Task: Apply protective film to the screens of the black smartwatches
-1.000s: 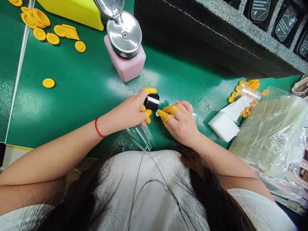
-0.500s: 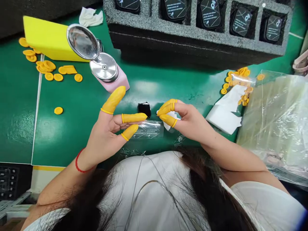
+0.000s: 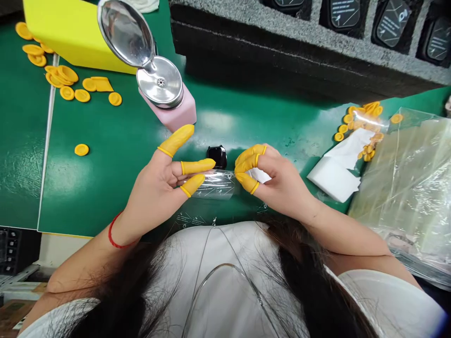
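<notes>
My left hand (image 3: 160, 180) has its index finger and thumb, in yellow finger cots, closed on a strip of clear printed film (image 3: 220, 184); another cot-covered finger is stretched away. The strip reaches right, towards my right hand (image 3: 262, 171), whose cot-covered fingertips are pinched together close to its end. What they pinch is hidden. Partly behind the right fingers shows a white wipe (image 3: 260, 175); whether it is held I cannot tell. Just beyond the film, a small black watch body (image 3: 217, 156) lies on the green table, its glossy face up.
A pink pump bottle (image 3: 185, 110) with a raised metal lid (image 3: 127, 33) stands beyond my left hand, beside a yellow box (image 3: 77, 42). A foam tray (image 3: 275, 47) holds several film-covered watches. Loose finger cots (image 3: 63, 75), folded white wipes (image 3: 333, 178) and plastic-wrapped sheets (image 3: 405, 188) lie around.
The view has shifted, so the foam tray appears further right and higher. My right fingers are slightly more curled, and the film is tilted a little differently. The watch stays on the table.
</notes>
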Available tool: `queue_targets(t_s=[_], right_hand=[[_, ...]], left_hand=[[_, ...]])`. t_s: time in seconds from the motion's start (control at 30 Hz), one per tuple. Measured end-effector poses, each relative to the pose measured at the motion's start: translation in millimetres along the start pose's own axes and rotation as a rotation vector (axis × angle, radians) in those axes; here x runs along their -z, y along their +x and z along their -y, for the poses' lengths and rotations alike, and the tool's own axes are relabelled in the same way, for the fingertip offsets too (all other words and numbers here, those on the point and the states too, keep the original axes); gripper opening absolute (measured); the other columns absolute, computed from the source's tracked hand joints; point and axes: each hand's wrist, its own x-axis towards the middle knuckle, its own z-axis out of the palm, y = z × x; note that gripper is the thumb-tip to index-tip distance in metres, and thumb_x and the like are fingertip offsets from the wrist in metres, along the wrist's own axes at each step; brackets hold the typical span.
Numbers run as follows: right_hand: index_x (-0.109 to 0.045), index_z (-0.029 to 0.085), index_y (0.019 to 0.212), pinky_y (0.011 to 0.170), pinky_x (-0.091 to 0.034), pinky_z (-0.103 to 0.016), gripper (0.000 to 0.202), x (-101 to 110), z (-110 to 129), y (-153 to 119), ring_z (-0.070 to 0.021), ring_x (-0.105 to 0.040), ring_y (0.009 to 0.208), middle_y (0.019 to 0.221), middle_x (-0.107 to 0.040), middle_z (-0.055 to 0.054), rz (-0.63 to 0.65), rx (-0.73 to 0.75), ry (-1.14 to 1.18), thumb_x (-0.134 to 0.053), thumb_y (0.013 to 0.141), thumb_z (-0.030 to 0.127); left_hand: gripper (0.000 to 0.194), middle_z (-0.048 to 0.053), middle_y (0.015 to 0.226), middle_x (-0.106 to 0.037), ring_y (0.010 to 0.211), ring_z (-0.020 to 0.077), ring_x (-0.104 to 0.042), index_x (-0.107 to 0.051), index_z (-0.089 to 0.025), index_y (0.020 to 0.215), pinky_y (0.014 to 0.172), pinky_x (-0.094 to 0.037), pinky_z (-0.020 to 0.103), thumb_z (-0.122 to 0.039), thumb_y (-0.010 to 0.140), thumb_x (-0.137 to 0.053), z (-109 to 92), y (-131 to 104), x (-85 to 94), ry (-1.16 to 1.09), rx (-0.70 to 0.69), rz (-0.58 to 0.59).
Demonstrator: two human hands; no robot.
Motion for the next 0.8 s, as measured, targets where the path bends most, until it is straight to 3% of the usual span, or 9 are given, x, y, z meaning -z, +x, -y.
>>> queue_targets(t_s=[0.13, 0.2, 0.33, 0.43, 0.6, 0.8], right_hand=[[-0.057, 0.017, 0.079, 0.085, -0.046, -0.034, 0.010, 7, -3, 11, -0.0167, -0.059, 0.091, 0.091, -0.065, -0.003, 0.008, -0.021, 0.156, -0.058, 0.083, 0.008], [-0.057, 0.017, 0.080, 0.082, -0.048, -0.033, 0.007, 9, -11, 21, -0.0166, -0.061, 0.089, 0.090, -0.064, -0.004, -0.034, -0.076, 0.278, -0.059, 0.086, 0.015], [-0.057, 0.017, 0.075, 0.082, -0.049, -0.034, 0.015, 2, -32, 41, -0.0171, -0.060, 0.089, 0.092, -0.063, -0.004, -0.007, -0.137, 0.316, -0.060, 0.088, 0.024], [-0.058, 0.016, 0.072, 0.088, -0.047, -0.039, 0.016, -9, -41, 47, -0.0188, -0.058, 0.095, 0.095, -0.063, -0.005, 0.040, -0.150, 0.217, -0.059, 0.086, 0.022], [-0.063, 0.017, 0.075, 0.095, -0.043, -0.043, 0.011, -18, -41, 45, -0.0211, -0.055, 0.102, 0.098, -0.065, -0.004, 0.017, -0.123, 0.070, -0.060, 0.085, 0.017], [-0.062, 0.018, 0.076, 0.094, -0.043, -0.044, 0.011, -18, -41, 46, -0.0224, -0.054, 0.102, 0.099, -0.064, -0.005, 0.049, -0.092, -0.007, -0.059, 0.087, 0.019]], left_hand=[[0.071, 0.006, 0.105, -0.072, 0.105, 0.0201, -0.068, -0.031, -0.024, 0.147, 0.082, -0.058, 0.027, -0.022, 0.086, -0.067, 2, 4, 3.6, 0.049, 0.082, 0.034], [0.060, 0.006, 0.102, -0.073, 0.100, 0.0194, -0.069, -0.041, -0.021, 0.141, 0.077, -0.057, 0.025, -0.026, 0.087, -0.066, 2, 6, 7.3, 0.112, 0.117, 0.079], [0.027, 0.000, 0.090, -0.072, 0.073, 0.0112, -0.065, -0.066, -0.019, 0.113, 0.059, -0.048, 0.018, -0.034, 0.091, -0.060, 3, 9, 12.9, 0.329, 0.092, 0.393], [0.025, -0.004, 0.069, -0.065, 0.053, 0.0063, -0.048, -0.070, -0.017, 0.098, 0.049, -0.037, 0.017, -0.035, 0.095, -0.053, 4, 11, 13.7, 0.481, 0.006, 0.552], [0.026, -0.006, 0.058, -0.054, 0.049, 0.0064, -0.038, -0.068, -0.016, 0.093, 0.048, -0.032, 0.018, -0.034, 0.096, -0.049, 5, 13, 12.9, 0.526, -0.043, 0.563], [0.031, -0.005, 0.058, -0.048, 0.049, 0.0078, -0.037, -0.068, -0.016, 0.083, 0.048, -0.029, 0.020, -0.036, 0.096, -0.047, 8, 13, 14.4, 0.558, -0.049, 0.569]])
